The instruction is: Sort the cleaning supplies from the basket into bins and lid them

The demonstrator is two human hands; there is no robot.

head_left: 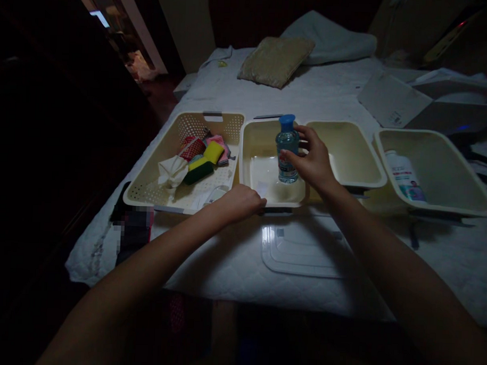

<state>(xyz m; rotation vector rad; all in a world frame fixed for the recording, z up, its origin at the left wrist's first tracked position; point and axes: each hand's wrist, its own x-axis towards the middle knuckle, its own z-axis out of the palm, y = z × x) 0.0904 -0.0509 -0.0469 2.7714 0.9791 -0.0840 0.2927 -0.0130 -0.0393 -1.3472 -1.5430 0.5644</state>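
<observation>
Upright in my right hand point(316, 162) is a clear bottle of blue liquid with a blue cap point(287, 148). Thumb and fingers close on its right side, over the second cream bin point(247, 169). My left hand point(243, 202) is closed at the front rim of that same bin, fingertips partly hidden. To its left stands a perforated cream basket point(145, 187). Yellow-and-green sponges point(199, 170), a crumpled white cloth point(172, 170) and red and pink cloths point(221, 144) lie inside the basket, along with a pale clear item point(216, 195) near its front.
Further right are a third cream bin point(348, 149) and a fourth one point(459, 169) with a white bottle point(405, 176) leaning inside. A clear lid point(305, 254) lies in front on the white bed point(220, 277). Behind are a pillow point(275, 61) and a white box point(394, 100).
</observation>
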